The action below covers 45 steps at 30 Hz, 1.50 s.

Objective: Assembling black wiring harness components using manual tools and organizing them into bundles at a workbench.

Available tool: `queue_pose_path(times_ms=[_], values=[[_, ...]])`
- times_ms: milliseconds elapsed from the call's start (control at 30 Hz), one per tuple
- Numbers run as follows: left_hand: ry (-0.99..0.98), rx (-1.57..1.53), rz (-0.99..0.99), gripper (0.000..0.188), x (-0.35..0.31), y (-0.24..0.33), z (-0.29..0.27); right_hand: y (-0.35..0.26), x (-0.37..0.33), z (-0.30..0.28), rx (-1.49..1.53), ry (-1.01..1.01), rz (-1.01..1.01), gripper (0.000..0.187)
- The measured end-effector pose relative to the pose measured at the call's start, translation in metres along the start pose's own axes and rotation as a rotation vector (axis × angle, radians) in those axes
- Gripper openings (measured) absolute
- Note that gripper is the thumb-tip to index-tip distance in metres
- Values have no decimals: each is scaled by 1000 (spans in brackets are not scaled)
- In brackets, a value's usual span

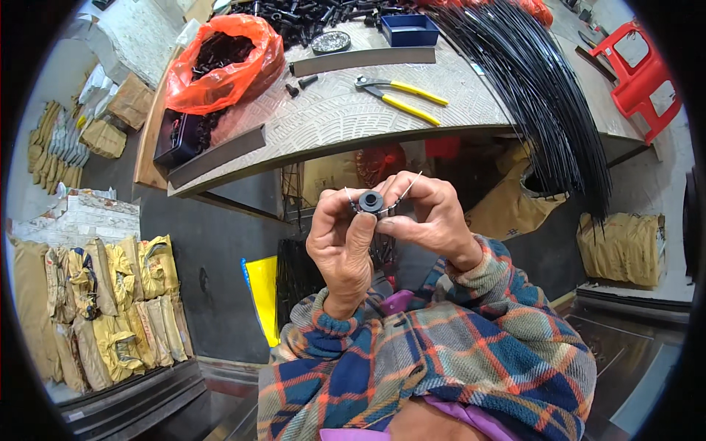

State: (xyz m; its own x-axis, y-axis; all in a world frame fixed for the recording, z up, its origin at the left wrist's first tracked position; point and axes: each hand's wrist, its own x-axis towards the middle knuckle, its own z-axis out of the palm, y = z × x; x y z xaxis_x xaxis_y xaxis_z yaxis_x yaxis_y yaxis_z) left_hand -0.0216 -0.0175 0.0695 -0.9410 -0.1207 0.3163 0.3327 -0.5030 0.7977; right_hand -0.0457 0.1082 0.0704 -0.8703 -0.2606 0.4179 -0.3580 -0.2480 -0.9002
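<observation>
Close to my chest, just off the near edge of the table, I hold a small round black part (372,201) with a hole in its middle. My left hand (343,239) pinches it, with the thumb pressed below the part. My right hand (428,213) is closed at its other side, thumb and forefinger together on a thin wire (407,192). Pale wire ends stick up on both sides of the part. How the wire runs through or around it cannot be made out.
On the table (323,110) lie yellow-handled cutting pliers (408,99), a metal strip (368,60) and a blue tray (409,31). An orange plastic bag (257,70) holds black parts. Long black cables (529,88) hang over the right edge. A red stool (647,81) stands at far right.
</observation>
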Motion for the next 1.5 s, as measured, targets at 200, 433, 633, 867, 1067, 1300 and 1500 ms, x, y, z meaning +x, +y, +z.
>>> queue_pose_path(times_ms=[200, 433, 633, 867, 1067, 1300, 1500], values=[[-187, -132, -107, 23, -2, 16, -17, -3, -2, 9, 23, -134, -23, 22], [-288, -150, -211, 29, -2, 21, -36, -1, 9, 12, 48, -299, 35, 26], [-274, -159, -189, 27, -12, 19, -44, -1, 16, 10, 227, -446, 220, 24], [-221, -106, -106, 24, -14, 14, -57, 7, 4, 20, -298, -129, -111, 34], [-144, -46, -52, 24, -20, 9, -58, 10, -23, 51, -893, 172, -517, 38], [-89, 3, -16, 26, -25, 8, -49, 12, -24, 46, -877, 166, -533, 35], [214, 177, -95, 31, -32, 6, -44, 29, -10, 46, -552, 89, -293, 30]])
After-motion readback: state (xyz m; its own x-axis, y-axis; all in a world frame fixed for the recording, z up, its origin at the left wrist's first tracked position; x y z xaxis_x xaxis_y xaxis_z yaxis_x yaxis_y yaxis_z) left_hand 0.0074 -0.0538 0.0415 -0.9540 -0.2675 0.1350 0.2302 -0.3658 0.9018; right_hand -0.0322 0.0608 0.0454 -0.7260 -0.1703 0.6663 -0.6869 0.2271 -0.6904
